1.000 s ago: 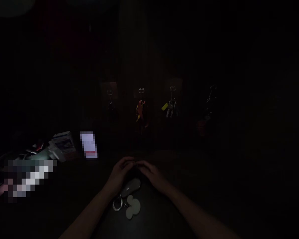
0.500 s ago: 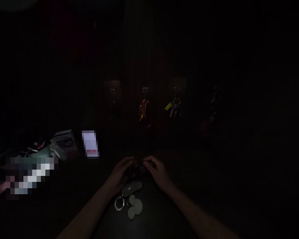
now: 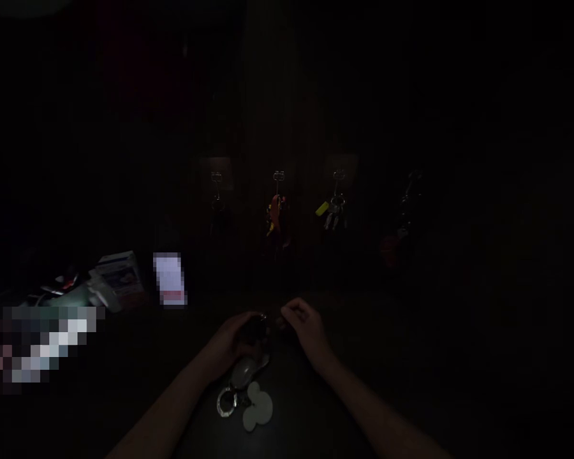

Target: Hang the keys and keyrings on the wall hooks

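Observation:
The scene is very dark. My left hand [image 3: 232,335] curls round a dark object with a small metallic glint [image 3: 264,317]; its kind is lost in shadow. Just to the right, my right hand [image 3: 306,328] holds thumb and fingers pinched, and what is between them, if anything, does not show. Under the left hand lies a smooth greyish oval fob [image 3: 243,373], partly covered by the fingers. Nearer to me on the dark surface are a silver key ring [image 3: 226,403] and a pale tag shaped like a mouse head [image 3: 261,408].
At the back hang dark keys [image 3: 217,204], an orange and yellow keychain [image 3: 275,213], keys with a yellow tag [image 3: 333,210] and a dim bunch with something red [image 3: 390,250]. At left are a lit, blurred-out screen [image 3: 170,279], a box [image 3: 120,274] and clutter.
My hands have moved apart slightly. The left fingers have turned inward round the dark object, and the right hand has drawn a little to the right. The oval fob has shifted left.

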Demonstrator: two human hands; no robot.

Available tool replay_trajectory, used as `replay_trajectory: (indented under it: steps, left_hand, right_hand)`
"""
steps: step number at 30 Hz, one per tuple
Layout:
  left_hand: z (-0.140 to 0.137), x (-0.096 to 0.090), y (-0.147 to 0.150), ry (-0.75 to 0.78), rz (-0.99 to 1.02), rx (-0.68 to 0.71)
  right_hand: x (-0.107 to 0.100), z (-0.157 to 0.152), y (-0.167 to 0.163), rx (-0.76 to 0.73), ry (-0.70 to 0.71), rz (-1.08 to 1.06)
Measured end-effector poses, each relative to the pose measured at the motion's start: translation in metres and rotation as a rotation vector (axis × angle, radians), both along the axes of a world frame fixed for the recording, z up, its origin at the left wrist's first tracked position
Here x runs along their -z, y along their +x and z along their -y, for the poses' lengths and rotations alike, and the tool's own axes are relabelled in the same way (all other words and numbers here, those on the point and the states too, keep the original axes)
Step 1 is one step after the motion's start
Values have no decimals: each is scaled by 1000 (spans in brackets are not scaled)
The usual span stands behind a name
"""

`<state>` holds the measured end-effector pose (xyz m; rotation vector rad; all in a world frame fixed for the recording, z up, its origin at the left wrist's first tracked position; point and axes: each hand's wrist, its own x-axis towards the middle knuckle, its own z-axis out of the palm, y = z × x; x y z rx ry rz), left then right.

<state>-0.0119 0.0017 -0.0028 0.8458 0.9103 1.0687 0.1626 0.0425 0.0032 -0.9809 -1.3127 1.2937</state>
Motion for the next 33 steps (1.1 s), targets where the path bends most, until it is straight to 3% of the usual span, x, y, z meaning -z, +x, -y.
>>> replay_trajectory:
  steps: [3, 7, 14, 22, 33]
  left_hand:
    - [0, -2, 1, 101, -143, -101]
    - [4, -7, 5, 353, -521, -269]
    - [10, 3, 12, 616, -861, -309]
    - [11, 4, 8, 656, -942, -263]
    - [12, 4, 8, 657, -932, -216]
  right_hand:
    - [-4, 4, 0, -49, 14, 3]
    - [-8, 10, -2, -61, 29, 42]
    - [-6, 15, -9, -35, 101, 101]
    - [1, 14, -10, 3, 188, 220]
    - [2, 16, -7, -52, 300, 274]
